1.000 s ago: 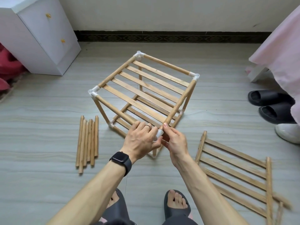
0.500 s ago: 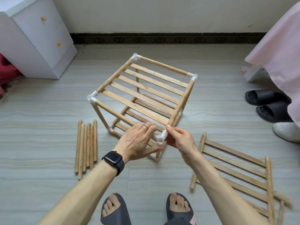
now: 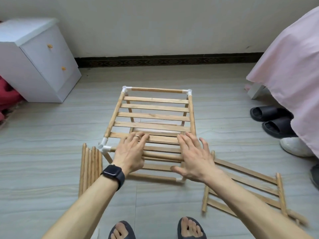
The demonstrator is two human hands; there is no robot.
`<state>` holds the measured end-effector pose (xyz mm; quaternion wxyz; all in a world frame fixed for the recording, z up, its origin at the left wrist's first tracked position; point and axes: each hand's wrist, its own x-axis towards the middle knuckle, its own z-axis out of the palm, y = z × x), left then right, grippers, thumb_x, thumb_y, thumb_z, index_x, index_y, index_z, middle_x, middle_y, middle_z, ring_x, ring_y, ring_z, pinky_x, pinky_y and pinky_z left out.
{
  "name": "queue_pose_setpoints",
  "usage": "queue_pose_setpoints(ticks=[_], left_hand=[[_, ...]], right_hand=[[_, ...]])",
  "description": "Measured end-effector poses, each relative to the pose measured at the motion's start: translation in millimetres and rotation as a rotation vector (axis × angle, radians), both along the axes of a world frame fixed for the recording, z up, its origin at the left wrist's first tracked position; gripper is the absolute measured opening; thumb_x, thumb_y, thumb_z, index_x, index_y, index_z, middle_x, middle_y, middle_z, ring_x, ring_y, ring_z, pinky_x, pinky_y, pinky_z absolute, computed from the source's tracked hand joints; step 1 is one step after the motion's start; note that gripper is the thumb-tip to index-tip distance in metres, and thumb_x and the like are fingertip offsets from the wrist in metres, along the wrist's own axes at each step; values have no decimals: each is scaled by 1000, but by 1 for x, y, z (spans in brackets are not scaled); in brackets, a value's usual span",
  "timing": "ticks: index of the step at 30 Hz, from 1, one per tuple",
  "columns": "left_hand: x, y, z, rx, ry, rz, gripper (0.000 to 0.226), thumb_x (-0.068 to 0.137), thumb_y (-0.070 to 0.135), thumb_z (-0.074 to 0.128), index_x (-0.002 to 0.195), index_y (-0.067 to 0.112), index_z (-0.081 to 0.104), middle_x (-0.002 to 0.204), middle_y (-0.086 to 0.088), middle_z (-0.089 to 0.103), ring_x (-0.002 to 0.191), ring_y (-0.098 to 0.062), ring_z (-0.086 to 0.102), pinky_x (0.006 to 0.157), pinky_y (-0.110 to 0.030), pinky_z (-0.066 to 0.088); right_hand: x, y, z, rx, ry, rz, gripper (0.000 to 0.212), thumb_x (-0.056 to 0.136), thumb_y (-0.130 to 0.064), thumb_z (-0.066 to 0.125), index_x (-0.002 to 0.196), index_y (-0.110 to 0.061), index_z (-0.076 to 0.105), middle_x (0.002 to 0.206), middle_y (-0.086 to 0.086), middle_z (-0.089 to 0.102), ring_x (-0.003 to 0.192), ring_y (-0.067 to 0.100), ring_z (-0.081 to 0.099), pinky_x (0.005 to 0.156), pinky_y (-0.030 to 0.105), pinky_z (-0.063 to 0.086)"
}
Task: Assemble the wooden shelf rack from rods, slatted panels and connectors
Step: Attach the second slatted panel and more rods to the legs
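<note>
A white cabinet [image 3: 34,62] with two small knobs stands at the far left by the wall, with something red [image 3: 8,97] bunched beside it. On the right a pink sheet [image 3: 290,66] hangs to the floor, half covering black slippers [image 3: 271,118] and a white shoe [image 3: 295,146].

The rack [image 3: 153,116] stands on the pale tiled floor [image 3: 43,135] in the middle, just ahead of the person's sandalled feet. It sits between a bundle of loose rods [image 3: 89,168] on its left and a spare panel [image 3: 245,192] lying flat on its right. Nothing blocks it.

Its frame is round, light-wood rods joined at the corners by white plastic connectors [image 3: 104,145]. Flat slats run across the top, and a second slatted tier shows underneath.

Both hands reach over the near edge, palms down. The left hand [image 3: 132,152], with a ring and a dark watch [image 3: 114,175], has straight, slightly spread fingers lying on the nearest slat. The right hand [image 3: 193,156] is splayed wide near the front right corner, holding nothing. It is blurred, so I cannot tell whether it touches the wood.
</note>
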<state>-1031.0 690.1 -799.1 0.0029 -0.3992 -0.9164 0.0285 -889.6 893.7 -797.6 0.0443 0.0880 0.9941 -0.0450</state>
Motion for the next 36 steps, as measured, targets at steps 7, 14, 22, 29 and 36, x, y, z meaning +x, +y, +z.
queue_pose_setpoints(ticks=[7, 14, 22, 29, 36], left_hand=[[-44, -50, -1, -82, 15, 144, 82, 73, 21, 67, 149, 27, 38, 146, -4, 49, 143, -24, 38, 118, -53, 26], [-52, -45, -16, 30, 117, 52, 59, 54, 9, 71, 112, 18, 61, 96, -7, 64, 89, -32, 60, 64, -39, 48], [-49, -41, -11, 36, 100, 78, 47, 68, 6, 61, 113, 16, 60, 97, -6, 64, 90, -30, 60, 68, -41, 48], [-42, -37, -5, 13, -30, 124, 55, 81, 12, 53, 134, 25, 43, 117, 0, 58, 105, -24, 55, 83, -39, 49], [-46, -43, -19, 57, 71, 75, 47, 72, 6, 55, 117, 20, 56, 94, -3, 67, 80, -25, 62, 63, -36, 48]], right_hand=[[-24, 37, -10, 214, 6, 59, 89, 63, -37, 72, 144, -12, 46, 136, 5, 55, 128, 27, 50, 102, 50, 35], [-35, 53, -19, 268, 151, 129, 58, 57, -22, 58, 115, -14, 59, 104, 5, 62, 99, 31, 58, 84, 43, 41], [-45, 57, -16, 244, 104, 100, 59, 56, -25, 66, 113, -17, 60, 104, 3, 63, 102, 28, 59, 85, 42, 40], [-44, 57, -8, 297, -28, 121, 65, 67, -28, 58, 131, -16, 53, 115, -2, 62, 115, 22, 58, 98, 47, 28], [-46, 62, -18, 273, 70, 170, 50, 56, -24, 56, 105, -16, 61, 93, 0, 63, 92, 26, 59, 83, 37, 33]])
